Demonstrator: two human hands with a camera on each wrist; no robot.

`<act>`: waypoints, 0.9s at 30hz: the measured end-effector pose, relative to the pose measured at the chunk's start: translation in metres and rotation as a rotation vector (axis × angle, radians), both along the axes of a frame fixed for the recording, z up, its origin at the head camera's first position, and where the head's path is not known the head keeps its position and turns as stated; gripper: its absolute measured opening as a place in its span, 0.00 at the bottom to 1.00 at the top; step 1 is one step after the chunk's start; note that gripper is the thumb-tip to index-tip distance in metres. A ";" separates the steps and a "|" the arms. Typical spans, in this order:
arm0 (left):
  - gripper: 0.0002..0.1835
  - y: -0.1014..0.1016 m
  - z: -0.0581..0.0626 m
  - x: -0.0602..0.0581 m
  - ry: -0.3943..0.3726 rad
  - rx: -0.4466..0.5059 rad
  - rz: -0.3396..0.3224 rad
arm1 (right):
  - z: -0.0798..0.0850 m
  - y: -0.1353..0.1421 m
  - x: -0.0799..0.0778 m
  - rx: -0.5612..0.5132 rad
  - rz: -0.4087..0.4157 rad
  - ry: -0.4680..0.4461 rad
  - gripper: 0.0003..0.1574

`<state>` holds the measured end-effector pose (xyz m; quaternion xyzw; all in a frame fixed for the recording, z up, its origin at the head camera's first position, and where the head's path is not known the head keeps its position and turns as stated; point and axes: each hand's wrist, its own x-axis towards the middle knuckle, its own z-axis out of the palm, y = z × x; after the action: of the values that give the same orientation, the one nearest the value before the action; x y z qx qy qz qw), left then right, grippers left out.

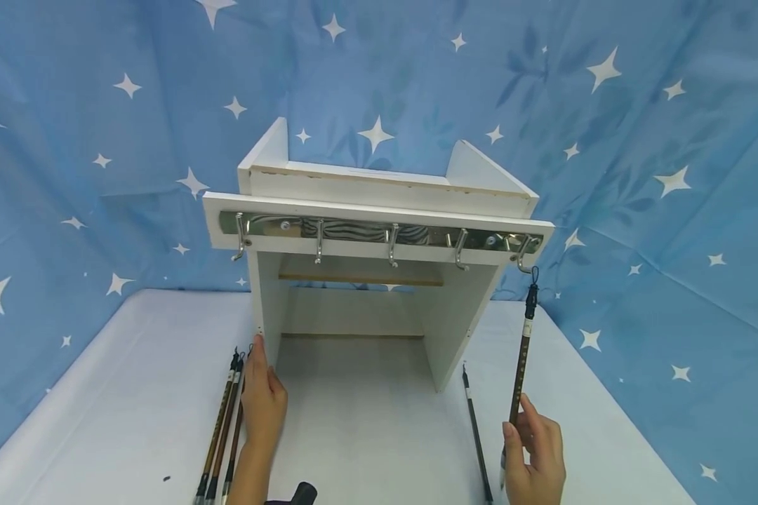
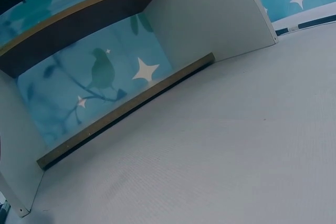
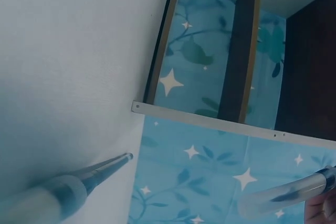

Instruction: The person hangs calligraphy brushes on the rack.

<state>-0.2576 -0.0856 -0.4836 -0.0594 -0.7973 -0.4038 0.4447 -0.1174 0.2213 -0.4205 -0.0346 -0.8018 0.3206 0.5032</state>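
Note:
A white wooden rack (image 1: pixel 379 200) carries a metal strip with several hooks across its front. My right hand (image 1: pixel 535 452) pinches a calligraphy brush (image 1: pixel 523 358) near its lower end, handle up. The brush's hanging loop is right at the rightmost hook (image 1: pixel 524 254). In the right wrist view, a clear cap (image 3: pixel 286 195) covers the brush's tip. My left hand (image 1: pixel 265 403), fingers straight, touches the lower front edge of the rack's left side panel (image 1: pixel 268 308). Several more brushes (image 1: pixel 224 421) lie beside the left forearm, partly hidden by it.
Another dark brush (image 1: pixel 476 431) lies on the white table (image 1: pixel 354 449) right of the rack, pointing away from me. A small dark speck (image 1: pixel 167 478) is on the table at the left. Blue star-patterned cloth (image 1: pixel 657 245) hangs behind and at the sides.

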 end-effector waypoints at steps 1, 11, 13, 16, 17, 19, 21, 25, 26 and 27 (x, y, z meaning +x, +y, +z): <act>0.41 0.000 0.000 0.000 -0.005 0.000 0.000 | 0.000 0.000 -0.001 0.004 -0.006 0.001 0.31; 0.41 0.000 -0.001 0.000 0.018 0.005 -0.008 | -0.002 0.000 -0.004 0.038 -0.027 0.041 0.33; 0.41 0.000 -0.001 -0.001 0.022 0.002 -0.006 | -0.002 -0.001 -0.004 0.038 -0.019 0.030 0.32; 0.41 0.000 -0.002 -0.001 0.016 0.007 -0.008 | -0.001 -0.002 -0.004 0.042 -0.007 0.033 0.32; 0.41 0.000 -0.002 0.000 0.013 0.008 -0.008 | -0.001 -0.002 -0.003 0.040 -0.005 0.030 0.32; 0.41 0.000 -0.002 0.000 0.004 0.013 -0.008 | -0.001 -0.002 -0.003 0.038 -0.003 0.029 0.33; 0.41 0.000 -0.002 0.000 -0.004 0.018 -0.007 | -0.001 -0.002 -0.004 0.037 0.000 0.030 0.34; 0.41 0.001 -0.002 0.000 -0.006 0.017 -0.004 | -0.003 -0.001 -0.004 0.021 0.008 0.016 0.33; 0.41 0.001 -0.002 0.000 -0.005 0.017 -0.004 | -0.004 -0.001 -0.004 0.016 0.009 0.008 0.33; 0.41 0.001 -0.001 0.000 -0.003 0.016 -0.005 | -0.004 -0.001 -0.004 0.010 0.008 -0.002 0.33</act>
<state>-0.2576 -0.0849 -0.4850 -0.0574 -0.7946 -0.4112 0.4429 -0.1215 0.2204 -0.4245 -0.0292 -0.8038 0.3188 0.5014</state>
